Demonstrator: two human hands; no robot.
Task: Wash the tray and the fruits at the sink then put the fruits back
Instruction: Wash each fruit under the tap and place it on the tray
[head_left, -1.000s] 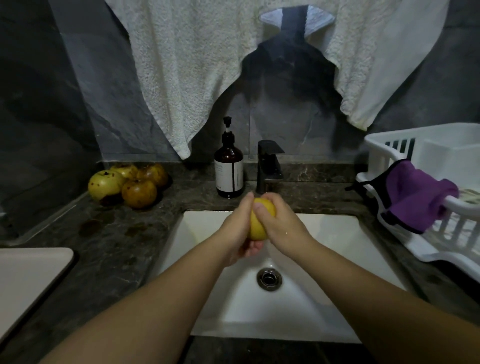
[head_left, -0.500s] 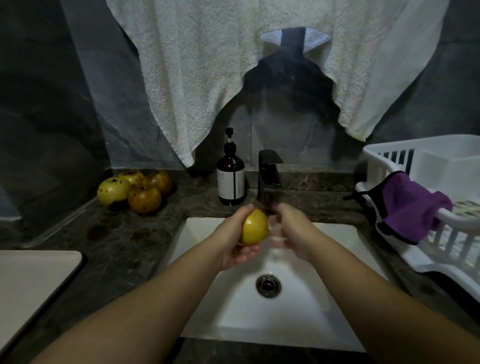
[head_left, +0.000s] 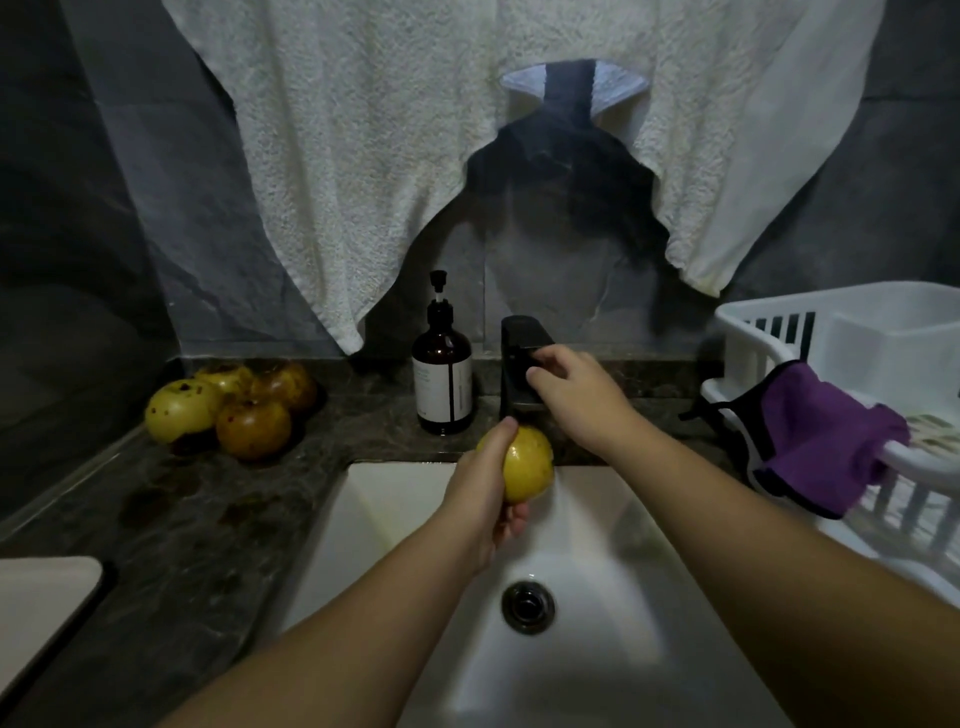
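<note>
- Head view: the right hand (head_left: 574, 395) is leaving the yellow fruit (head_left: 529, 470) and touching the black faucet (head_left: 524, 364), fingers loosely extended, so the water is probably being switched.
- The left hand (head_left: 483, 488) is gripping the fruit above the sink (head_left: 597, 519).
- The pump bottle (head_left: 442, 382) label is unreadable.

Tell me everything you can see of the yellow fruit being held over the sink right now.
The yellow fruit is round, smooth-skinned and glossy, as if wet, with faint darker speckles. The left hand grips it from its left side, fingers curled round it. It is held above the back of the white sink, just below the black faucet. The right hand is off it, on the faucet.
</note>
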